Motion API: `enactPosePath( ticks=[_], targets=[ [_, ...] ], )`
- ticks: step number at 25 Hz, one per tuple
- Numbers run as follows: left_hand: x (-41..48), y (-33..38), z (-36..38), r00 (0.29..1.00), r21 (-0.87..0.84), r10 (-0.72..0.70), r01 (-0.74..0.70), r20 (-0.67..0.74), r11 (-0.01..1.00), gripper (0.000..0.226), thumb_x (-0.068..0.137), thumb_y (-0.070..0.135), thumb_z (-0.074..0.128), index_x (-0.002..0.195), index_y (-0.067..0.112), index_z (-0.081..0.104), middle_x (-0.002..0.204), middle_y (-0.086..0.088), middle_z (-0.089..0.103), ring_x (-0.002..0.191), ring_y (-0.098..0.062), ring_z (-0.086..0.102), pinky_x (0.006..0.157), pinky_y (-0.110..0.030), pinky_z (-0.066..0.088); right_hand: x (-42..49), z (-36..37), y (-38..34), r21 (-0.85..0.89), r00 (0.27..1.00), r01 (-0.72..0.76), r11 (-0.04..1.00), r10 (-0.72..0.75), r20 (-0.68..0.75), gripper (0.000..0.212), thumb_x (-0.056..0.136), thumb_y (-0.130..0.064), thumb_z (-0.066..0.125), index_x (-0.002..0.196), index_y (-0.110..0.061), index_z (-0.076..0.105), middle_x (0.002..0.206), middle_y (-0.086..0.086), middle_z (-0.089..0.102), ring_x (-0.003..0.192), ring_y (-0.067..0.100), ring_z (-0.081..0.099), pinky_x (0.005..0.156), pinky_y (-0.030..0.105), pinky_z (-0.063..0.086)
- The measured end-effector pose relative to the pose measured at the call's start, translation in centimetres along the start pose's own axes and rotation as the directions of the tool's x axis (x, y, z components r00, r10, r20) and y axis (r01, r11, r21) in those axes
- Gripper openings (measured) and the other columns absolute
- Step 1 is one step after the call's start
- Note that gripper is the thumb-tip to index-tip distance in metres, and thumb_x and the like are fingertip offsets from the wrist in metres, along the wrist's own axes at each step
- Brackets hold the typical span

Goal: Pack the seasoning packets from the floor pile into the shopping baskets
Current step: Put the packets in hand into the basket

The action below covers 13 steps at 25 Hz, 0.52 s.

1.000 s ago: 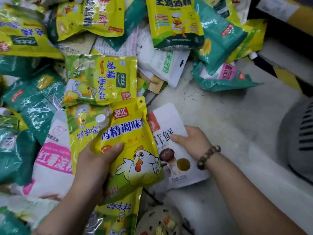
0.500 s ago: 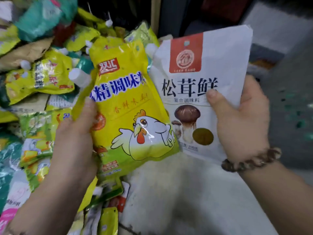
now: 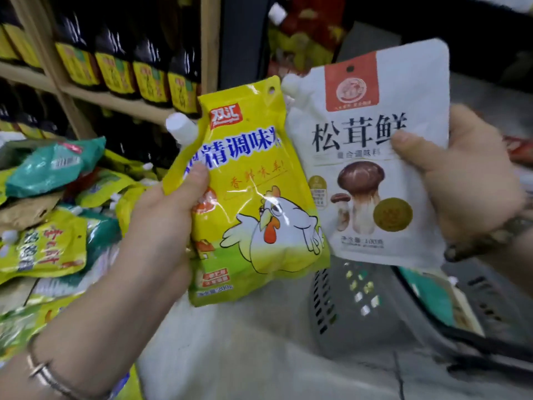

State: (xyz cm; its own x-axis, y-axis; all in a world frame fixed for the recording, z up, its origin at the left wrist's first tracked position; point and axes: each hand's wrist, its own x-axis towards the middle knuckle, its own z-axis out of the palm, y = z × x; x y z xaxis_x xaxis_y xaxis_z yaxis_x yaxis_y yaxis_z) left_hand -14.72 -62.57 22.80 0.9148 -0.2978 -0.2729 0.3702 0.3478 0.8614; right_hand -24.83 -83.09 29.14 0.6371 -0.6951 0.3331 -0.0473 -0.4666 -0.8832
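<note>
Open floor (image 3: 230, 347) between packet pile (image 3: 57, 226) and basket (image 3: 340, 310)

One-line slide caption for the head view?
Left hand holds yellow chicken pouch, right hand white mushroom pouch, grey basket behind.

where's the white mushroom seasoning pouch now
In the head view, the white mushroom seasoning pouch is held right of centre by the right hand, beside the yellow chicken seasoning pouch in the left hand, above the grey shopping basket.

Shop aisle: shelves (image 3: 95, 96) of bottles (image 3: 150, 73), shopping basket (image 3: 326, 307).
</note>
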Motion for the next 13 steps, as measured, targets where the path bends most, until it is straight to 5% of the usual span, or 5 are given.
enactPosePath(
  ticks=[8, 13],
  targets=[
    [-0.5, -2.9, 11.2, 0.946, 0.13, -0.128, 0.092, 0.298, 0.987, 0.016, 0.09, 0.024, 0.06, 0.094, 0.012, 0.069, 0.077, -0.01, 0.074, 0.063, -0.025, 0.071, 0.053, -0.038, 0.059, 2.6, -11.8, 2.9, 0.11, 0.966, -0.256, 0.96, 0.258, -0.001, 0.015, 0.091, -0.007, 0.053, 0.092, -0.019, 0.062, 0.08, 0.002, 0.074, 0.064, 0.019, 0.071, 0.049, 0.031, 0.056],
    [0.2, -5.8, 19.1, 0.915, 0.266, -0.14, 0.037, 0.378, 0.963, 0.011, 0.09, 0.019, 0.06, 0.086, 0.013, 0.068, 0.07, -0.007, 0.073, 0.054, -0.02, 0.068, 0.051, -0.037, 0.057, 5.3, -18.9, 8.3, 0.088, 0.919, -0.392, 0.916, 0.394, -0.004, 0.019, 0.089, -0.007, 0.054, 0.106, -0.01, 0.062, 0.092, 0.013, 0.073, 0.076, 0.03, 0.071, 0.06, 0.042, 0.059]
  ],
)
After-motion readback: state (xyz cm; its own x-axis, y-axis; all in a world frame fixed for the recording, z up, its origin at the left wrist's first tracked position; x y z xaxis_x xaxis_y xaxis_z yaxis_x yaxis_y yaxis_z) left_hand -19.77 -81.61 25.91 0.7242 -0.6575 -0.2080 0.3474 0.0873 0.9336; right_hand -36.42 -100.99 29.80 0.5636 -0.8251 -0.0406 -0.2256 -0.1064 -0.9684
